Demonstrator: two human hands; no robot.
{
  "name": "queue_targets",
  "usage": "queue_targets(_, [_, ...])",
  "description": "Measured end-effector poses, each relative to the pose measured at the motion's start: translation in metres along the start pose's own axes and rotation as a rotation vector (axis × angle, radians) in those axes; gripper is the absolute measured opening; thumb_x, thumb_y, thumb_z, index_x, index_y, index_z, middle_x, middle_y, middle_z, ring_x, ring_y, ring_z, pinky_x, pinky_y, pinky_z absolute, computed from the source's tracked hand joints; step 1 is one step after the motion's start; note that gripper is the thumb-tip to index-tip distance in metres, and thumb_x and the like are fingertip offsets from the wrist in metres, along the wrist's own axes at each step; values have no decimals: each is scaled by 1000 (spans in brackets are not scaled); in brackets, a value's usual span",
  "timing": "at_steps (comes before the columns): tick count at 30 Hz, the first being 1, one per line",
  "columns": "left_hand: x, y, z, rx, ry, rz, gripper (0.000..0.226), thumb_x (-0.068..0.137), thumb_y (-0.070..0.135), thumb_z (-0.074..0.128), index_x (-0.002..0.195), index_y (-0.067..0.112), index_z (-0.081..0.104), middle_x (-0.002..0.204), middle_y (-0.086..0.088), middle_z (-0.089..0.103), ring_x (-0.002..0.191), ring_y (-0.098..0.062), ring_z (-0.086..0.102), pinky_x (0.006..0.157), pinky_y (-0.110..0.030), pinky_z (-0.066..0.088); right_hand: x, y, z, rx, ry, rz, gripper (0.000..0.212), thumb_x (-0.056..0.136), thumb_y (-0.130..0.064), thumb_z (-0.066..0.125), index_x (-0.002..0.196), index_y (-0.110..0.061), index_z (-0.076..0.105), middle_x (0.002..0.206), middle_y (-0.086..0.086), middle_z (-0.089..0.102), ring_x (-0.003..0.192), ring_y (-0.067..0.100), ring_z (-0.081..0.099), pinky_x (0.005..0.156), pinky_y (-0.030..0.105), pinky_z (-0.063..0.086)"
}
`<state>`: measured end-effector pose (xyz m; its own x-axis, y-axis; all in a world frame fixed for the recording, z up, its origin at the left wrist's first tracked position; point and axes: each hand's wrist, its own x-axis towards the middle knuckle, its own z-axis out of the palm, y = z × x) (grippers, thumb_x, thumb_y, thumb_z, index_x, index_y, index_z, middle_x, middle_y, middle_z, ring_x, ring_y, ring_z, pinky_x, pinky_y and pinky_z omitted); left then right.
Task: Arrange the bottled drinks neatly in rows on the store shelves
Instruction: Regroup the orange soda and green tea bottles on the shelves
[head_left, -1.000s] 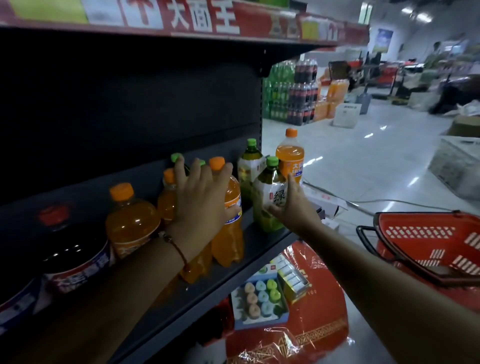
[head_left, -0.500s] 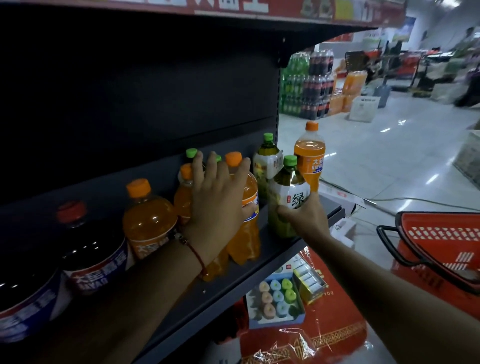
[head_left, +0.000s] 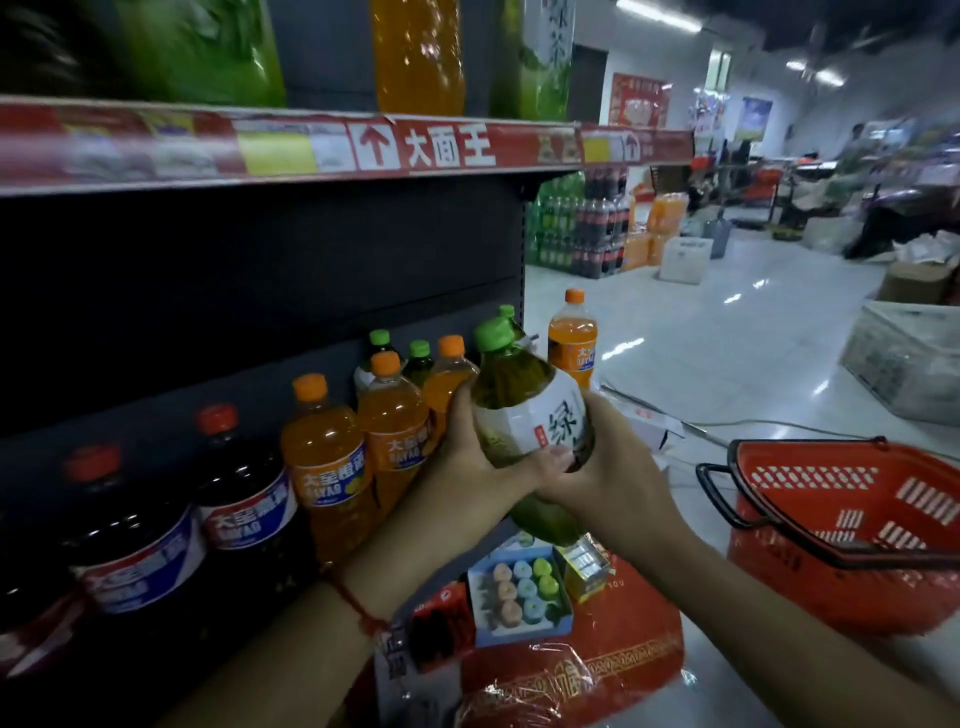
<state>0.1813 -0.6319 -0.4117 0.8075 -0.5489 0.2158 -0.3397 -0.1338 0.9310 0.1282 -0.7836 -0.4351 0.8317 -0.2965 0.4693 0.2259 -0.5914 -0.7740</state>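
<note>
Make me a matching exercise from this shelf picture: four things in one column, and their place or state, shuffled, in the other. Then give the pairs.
Things
1. green-capped green tea bottle with white label
2. red-capped dark cola bottle with blue and red label
3. red plastic shopping basket with black handle
4. lone orange-capped orange soda bottle

Place or state
A. upright at the shelf's far end
B. on the floor, right of the arms
C. tilted, gripped in both hands
D. standing left of the orange sodas

Pairs: 1-C, 2-D, 3-B, 4-A

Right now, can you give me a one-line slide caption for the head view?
Both hands, left hand and right hand, grip a tilted green tea bottle lifted in front of orange soda bottles on the shelf.
</note>
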Motion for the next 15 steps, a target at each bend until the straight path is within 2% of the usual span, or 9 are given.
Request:
queue_targets(3, [-16,21,-13,-148,141,23,70,75,19,84,127,36,41,108,10,67,86,5,67,66,-16,55,-6,-42,0,-91,18,-99,69,63,-55,76,125,-36,52,107,-17,58,101,1,57,77,23,51])
queue_targets(5, [-27,41,-31,-160,207,62,59,75,15,84,113,38,46,103,11,69,85,0,69,68,-22,58,-5,-68,-3,-82,-7,-154,73,62,-60,76,126,-36,50,109,-16,56,103,3,56,80,26,51])
queue_targets(8, [-41,75,-63,-164,282,87,55,76,19,83,118,35,51,103,8,71,88,-7,70,73,-31,61,-3,-100,-14,91,-127,-173,73,73,-55,79,136,-38,47,120,-14,58,109,5,60,87,31,56])
queue_targets(11, [-54,112,-95,-159,303,146,50,79,18,79,121,26,53,102,5,73,88,-9,72,64,-24,57,-2,-127,-24,293,-294,-139,67,81,-38,74,141,-31,46,121,-9,66,107,9,67,85,33,59])
queue_targets(15, [-67,166,-134,-22,361,256,54,77,28,80,121,30,49,104,10,69,80,4,68,59,-12,52,4,-175,-27,339,-303,-196,59,76,-39,74,131,-35,54,119,-12,69,106,10,68,89,37,58])
